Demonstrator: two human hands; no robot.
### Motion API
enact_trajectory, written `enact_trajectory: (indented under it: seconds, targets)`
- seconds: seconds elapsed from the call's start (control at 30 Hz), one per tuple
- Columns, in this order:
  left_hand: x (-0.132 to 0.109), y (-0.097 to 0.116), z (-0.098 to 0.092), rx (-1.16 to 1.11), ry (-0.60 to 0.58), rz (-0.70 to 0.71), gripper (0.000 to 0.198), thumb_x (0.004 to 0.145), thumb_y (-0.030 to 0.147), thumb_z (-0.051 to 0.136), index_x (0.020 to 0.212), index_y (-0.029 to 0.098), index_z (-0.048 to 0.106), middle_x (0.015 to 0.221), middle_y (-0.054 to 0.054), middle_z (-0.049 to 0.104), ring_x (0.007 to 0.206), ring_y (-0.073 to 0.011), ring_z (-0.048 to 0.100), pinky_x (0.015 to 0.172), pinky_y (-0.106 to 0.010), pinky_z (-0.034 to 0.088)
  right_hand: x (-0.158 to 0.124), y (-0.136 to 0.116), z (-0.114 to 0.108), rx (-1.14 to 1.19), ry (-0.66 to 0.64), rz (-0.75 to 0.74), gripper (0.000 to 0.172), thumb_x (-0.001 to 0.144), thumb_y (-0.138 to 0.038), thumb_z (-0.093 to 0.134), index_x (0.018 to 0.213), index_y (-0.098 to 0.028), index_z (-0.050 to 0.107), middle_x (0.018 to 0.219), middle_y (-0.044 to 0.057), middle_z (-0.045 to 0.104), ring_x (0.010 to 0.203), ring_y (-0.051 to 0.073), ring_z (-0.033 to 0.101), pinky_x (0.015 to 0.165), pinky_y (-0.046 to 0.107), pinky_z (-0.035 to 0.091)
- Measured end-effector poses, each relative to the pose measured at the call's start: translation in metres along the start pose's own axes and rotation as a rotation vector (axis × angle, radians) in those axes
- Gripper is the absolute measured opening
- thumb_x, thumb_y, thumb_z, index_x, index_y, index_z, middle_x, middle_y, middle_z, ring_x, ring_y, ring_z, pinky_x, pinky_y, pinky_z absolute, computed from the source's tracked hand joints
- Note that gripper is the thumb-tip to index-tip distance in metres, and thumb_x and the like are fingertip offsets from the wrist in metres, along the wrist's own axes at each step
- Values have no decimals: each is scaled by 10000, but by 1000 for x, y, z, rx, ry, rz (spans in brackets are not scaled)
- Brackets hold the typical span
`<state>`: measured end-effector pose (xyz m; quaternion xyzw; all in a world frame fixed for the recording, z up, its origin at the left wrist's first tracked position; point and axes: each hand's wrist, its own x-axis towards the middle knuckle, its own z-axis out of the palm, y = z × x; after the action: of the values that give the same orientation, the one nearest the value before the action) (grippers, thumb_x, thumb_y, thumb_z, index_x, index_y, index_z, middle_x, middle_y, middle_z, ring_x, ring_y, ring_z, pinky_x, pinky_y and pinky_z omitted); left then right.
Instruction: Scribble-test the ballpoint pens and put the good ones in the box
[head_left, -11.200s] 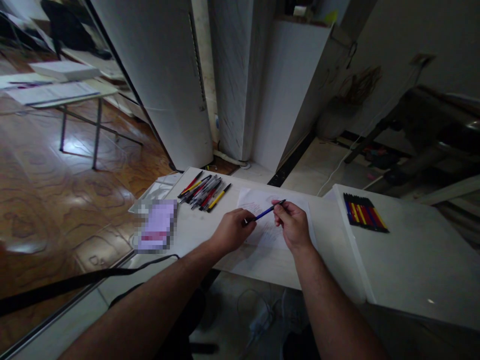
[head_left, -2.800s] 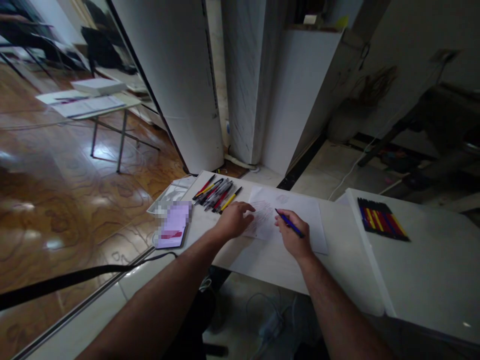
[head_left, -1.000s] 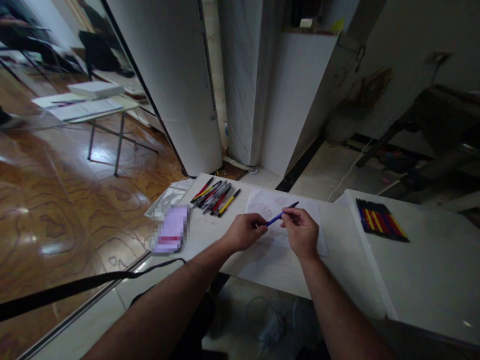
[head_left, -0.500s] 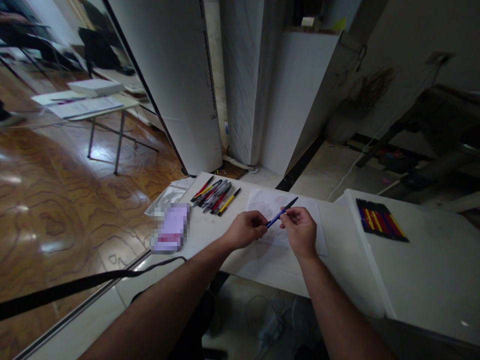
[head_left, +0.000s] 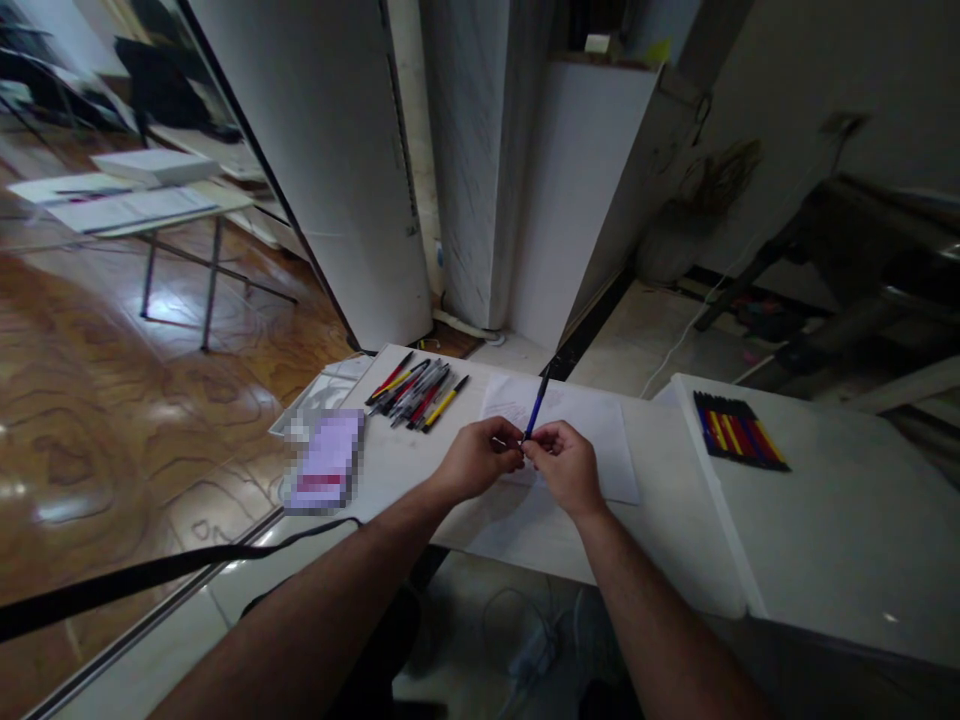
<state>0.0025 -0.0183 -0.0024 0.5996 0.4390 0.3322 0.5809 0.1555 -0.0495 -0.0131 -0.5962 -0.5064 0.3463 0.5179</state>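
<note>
A blue pen [head_left: 535, 408] with a black end points up and away, its near end between my two hands. My left hand [head_left: 480, 460] is closed, its fingertips at the pen's lower end. My right hand [head_left: 564, 466] also pinches near that end, fingertips almost touching the left ones. Beneath lies a white sheet of paper [head_left: 611, 450] with scribbled lines, partly covered by my hands. Left of it is a loose pile of pens [head_left: 416, 392] in red, yellow, grey and black.
Over on the right-hand white surface [head_left: 840, 540], pens [head_left: 739, 430] lie side by side in a row. A purple, blurred-out item [head_left: 326, 460] sits at the table's left edge, near a black strap [head_left: 187, 558]. Beyond stands a folding table [head_left: 187, 205] with papers and a box.
The pen has swung from a slant to nearly upright. My right hand has come down its length toward my left hand. The whole view has shifted slightly.
</note>
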Motion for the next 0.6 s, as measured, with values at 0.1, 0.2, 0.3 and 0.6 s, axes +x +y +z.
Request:
enact_trajectory:
  seconds: [0.1,0.2,0.3,0.6]
  targets:
    - [0,-1,1,-4,-2,7,204,685,168,688,871,146,607,706,-17,675,644,-158,684,565,-238,527,0,-1,0,13,-6,4,163,690,-288,723,782,-191,629,700,13,667,626,156,613,571,264,485]
    - [1,-2,2,-16,1,18,214,679,174,697,870,149,605,709,-15,675,649,-161,688,566,-239,531,-1,-3,-1,21,-6,-2,170,686,-285,726,783,-191,623,715,13,668,640,158,619,585,269,492]
    - [1,-3,4,6,9,44,215,687,186,699,877,150,605,726,-22,683,659,-165,692,565,-238,528,-2,-3,-2,19,2,-2,177,677,-278,731,778,-190,617,713,10,664,638,158,619,586,271,495]
    - [1,-1,10,200,29,165,197,701,220,709,869,159,626,757,-24,693,691,-159,672,597,-231,513,-5,-6,-7,39,47,0,226,668,-238,717,862,-188,613,775,18,670,689,158,631,603,264,508]
